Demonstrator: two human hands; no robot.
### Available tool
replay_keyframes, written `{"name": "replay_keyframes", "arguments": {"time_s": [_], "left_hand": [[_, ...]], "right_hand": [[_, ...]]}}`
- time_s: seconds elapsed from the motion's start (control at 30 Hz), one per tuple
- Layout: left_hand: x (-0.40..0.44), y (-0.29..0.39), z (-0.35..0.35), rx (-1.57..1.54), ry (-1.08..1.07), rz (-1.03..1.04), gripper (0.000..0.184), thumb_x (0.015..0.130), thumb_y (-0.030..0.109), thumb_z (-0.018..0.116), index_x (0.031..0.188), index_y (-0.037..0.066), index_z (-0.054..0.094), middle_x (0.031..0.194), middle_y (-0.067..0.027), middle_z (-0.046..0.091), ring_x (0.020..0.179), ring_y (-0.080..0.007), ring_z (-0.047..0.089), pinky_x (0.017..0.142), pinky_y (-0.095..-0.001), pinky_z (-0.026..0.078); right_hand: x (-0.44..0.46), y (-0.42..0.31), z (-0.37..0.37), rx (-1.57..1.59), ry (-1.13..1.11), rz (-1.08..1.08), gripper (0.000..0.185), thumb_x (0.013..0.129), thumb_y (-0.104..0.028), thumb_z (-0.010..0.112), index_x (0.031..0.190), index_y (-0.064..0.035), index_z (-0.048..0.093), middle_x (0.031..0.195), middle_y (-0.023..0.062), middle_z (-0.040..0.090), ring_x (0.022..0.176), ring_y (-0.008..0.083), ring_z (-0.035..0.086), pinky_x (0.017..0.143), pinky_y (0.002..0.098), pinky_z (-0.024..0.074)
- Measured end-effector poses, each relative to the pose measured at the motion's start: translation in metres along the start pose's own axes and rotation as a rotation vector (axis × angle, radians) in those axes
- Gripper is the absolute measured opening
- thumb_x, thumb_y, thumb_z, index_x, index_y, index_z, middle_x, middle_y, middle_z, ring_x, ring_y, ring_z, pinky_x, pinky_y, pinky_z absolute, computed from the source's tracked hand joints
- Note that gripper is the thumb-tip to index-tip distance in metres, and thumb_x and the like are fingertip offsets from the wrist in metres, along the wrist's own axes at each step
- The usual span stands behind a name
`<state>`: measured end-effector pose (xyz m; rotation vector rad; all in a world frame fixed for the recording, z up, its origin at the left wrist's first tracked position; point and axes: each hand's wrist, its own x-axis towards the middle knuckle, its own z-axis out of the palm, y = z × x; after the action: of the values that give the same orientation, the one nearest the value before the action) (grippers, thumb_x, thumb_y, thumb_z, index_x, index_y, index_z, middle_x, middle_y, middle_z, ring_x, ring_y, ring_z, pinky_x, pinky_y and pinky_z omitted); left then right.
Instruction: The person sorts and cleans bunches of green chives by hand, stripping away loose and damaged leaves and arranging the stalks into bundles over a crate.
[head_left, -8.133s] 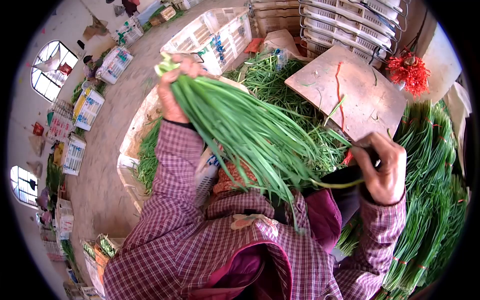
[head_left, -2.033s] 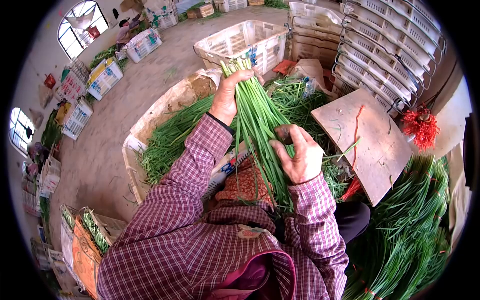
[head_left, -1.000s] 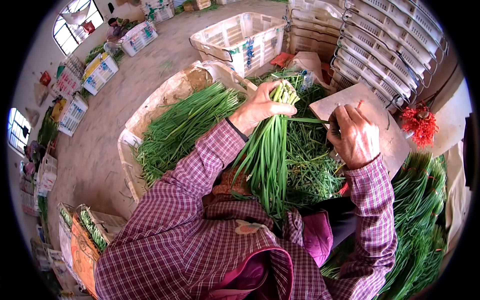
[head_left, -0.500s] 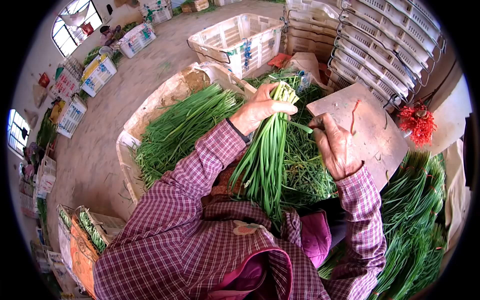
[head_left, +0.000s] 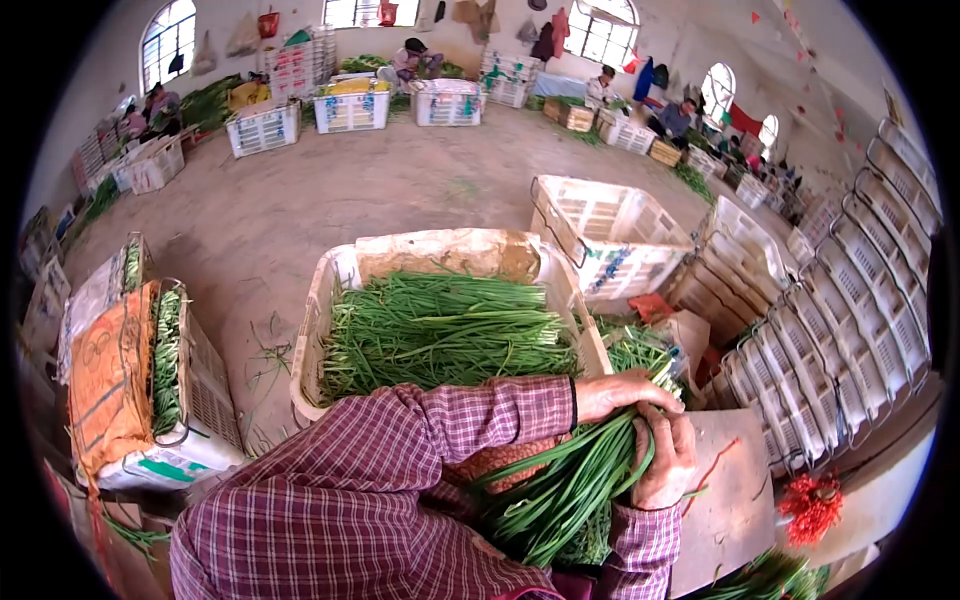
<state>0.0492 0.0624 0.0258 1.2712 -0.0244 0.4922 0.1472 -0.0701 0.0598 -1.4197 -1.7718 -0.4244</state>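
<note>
Near the pale stem ends, my left hand (head_left: 625, 393) is closed round a bunch of long green stalks (head_left: 570, 490). Just below it, my right hand (head_left: 665, 455) wraps the same bunch from the right, its fingers curled over the stalks. The leafy ends hang down over my lap. Left of the hands stands a white crate (head_left: 312, 345) with more green stalks (head_left: 450, 325) lying in it. A board (head_left: 735, 490) with a red tie (head_left: 712, 468) on it is right of my right hand.
A bundle of red ties (head_left: 811, 508) hangs beyond the board. Stacked white crates (head_left: 830, 340) rise at the right, and another crate (head_left: 610, 235) stands ahead. Orange cloth covers a packed crate (head_left: 205, 400) at left. Several people sit among crates across the room.
The view has swung up and left, showing more of the room. My right hand has moved from beside the bunch onto it. My left hand still holds it.
</note>
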Motion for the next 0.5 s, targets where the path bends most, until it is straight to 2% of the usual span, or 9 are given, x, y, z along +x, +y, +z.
{"name": "replay_keyframes", "arguments": {"time_s": [0.07, 0.13, 0.17, 0.2, 0.27, 0.33, 0.37, 0.43, 0.5], "left_hand": [[-0.020, -0.017, -0.009, 0.507, -0.022, 0.530, 0.035, 0.099, 0.020, 0.043, 0.130, 0.008, 0.055, 0.123, -0.0069, 0.058, 0.110, -0.0119, 0.054, 0.093, -0.0235, 0.042], [-0.033, -0.039, -0.013, -0.061, -0.023, 0.150, 0.036, 0.099, 0.020, 0.042, 0.131, 0.009, 0.053, 0.134, -0.0081, 0.050, 0.119, -0.0117, 0.049, 0.102, -0.0261, 0.036], [-0.042, -0.045, -0.012, -0.206, -0.044, 0.130, 0.035, 0.098, 0.019, 0.046, 0.131, 0.010, 0.054, 0.127, -0.0048, 0.056, 0.113, -0.0098, 0.053, 0.099, -0.0245, 0.040], [-0.045, -0.049, -0.006, -0.187, 0.091, 0.081, 0.038, 0.097, 0.032, 0.049, 0.124, 0.006, 0.057, 0.114, -0.0073, 0.062, 0.105, -0.0121, 0.058, 0.095, -0.0272, 0.045], [-0.036, -0.047, -0.004, -0.426, 0.178, -0.254, 0.032, 0.093, 0.038, 0.057, 0.099, 0.008, 0.065, 0.084, 0.0002, 0.066, 0.071, -0.0059, 0.061, 0.066, -0.0209, 0.051], [-0.029, -0.071, -0.013, -0.618, 0.123, -0.320, 0.032, 0.089, 0.044, 0.061, 0.084, 0.013, 0.063, 0.070, 0.0038, 0.062, 0.056, -0.0048, 0.056, 0.052, -0.0212, 0.047], [-0.030, -0.080, -0.013, -0.436, 0.313, -0.167, 0.032, 0.089, 0.045, 0.062, 0.088, 0.013, 0.064, 0.071, 0.0035, 0.062, 0.058, -0.0057, 0.056, 0.053, -0.0217, 0.048], [-0.051, -0.060, 0.009, -0.321, 0.420, 0.000, 0.037, 0.087, 0.046, 0.064, 0.099, 0.012, 0.064, 0.079, 0.0032, 0.062, 0.065, -0.0071, 0.057, 0.058, -0.0230, 0.049], [-0.062, -0.066, -0.002, -0.454, 0.221, -0.179, 0.055, 0.080, 0.047, 0.071, 0.117, 0.009, 0.058, 0.095, 0.0031, 0.059, 0.080, -0.0078, 0.055, 0.070, -0.0243, 0.048]], "right_hand": [[0.004, -0.004, 0.004, -0.132, 0.043, -0.109, 0.022, 0.075, -0.009, 0.069, 0.097, -0.0121, 0.070, 0.086, 0.0040, 0.061, 0.074, 0.0227, 0.058, 0.063, 0.0352, 0.0511], [-0.003, 0.000, 0.014, -0.111, -0.006, -0.219, 0.020, 0.075, -0.012, 0.069, 0.095, -0.0125, 0.070, 0.087, 0.0031, 0.063, 0.074, 0.0219, 0.059, 0.062, 0.0343, 0.0517], [-0.009, 0.001, 0.020, -0.103, -0.017, -0.238, 0.018, 0.076, -0.013, 0.069, 0.094, -0.0123, 0.070, 0.088, 0.0025, 0.065, 0.074, 0.0217, 0.060, 0.061, 0.0339, 0.0522], [-0.013, 0.003, 0.024, -0.086, -0.018, -0.256, 0.017, 0.075, -0.014, 0.069, 0.092, -0.0117, 0.069, 0.084, 0.0027, 0.065, 0.072, 0.0217, 0.060, 0.060, 0.0328, 0.0523], [-0.020, 0.005, 0.030, -0.049, -0.018, -0.230, 0.015, 0.075, -0.014, 0.069, 0.090, -0.0114, 0.069, 0.080, 0.0029, 0.065, 0.069, 0.0213, 0.060, 0.060, 0.0324, 0.0517], [-0.023, 0.004, 0.031, -0.028, -0.030, -0.189, 0.015, 0.076, -0.013, 0.069, 0.090, -0.0095, 0.068, 0.080, 0.0044, 0.066, 0.069, 0.0229, 0.061, 0.061, 0.0329, 0.0516], [-0.023, 0.003, 0.031, 0.029, -0.030, -0.088, 0.014, 0.076, -0.012, 0.068, 0.090, -0.0081, 0.068, 0.081, 0.0062, 0.067, 0.070, 0.0246, 0.061, 0.062, 0.0339, 0.0516], [-0.022, 0.000, 0.028, 0.152, -0.051, 0.143, 0.012, 0.079, -0.009, 0.065, 0.090, -0.0041, 0.067, 0.081, 0.0120, 0.067, 0.071, 0.0293, 0.062, 0.066, 0.0365, 0.0516], [-0.015, 0.002, 0.024, 0.286, -0.105, 0.274, 0.015, 0.085, -0.012, 0.061, 0.087, 0.0017, 0.067, 0.077, 0.0161, 0.067, 0.065, 0.0278, 0.063, 0.063, 0.0363, 0.0511]]}}
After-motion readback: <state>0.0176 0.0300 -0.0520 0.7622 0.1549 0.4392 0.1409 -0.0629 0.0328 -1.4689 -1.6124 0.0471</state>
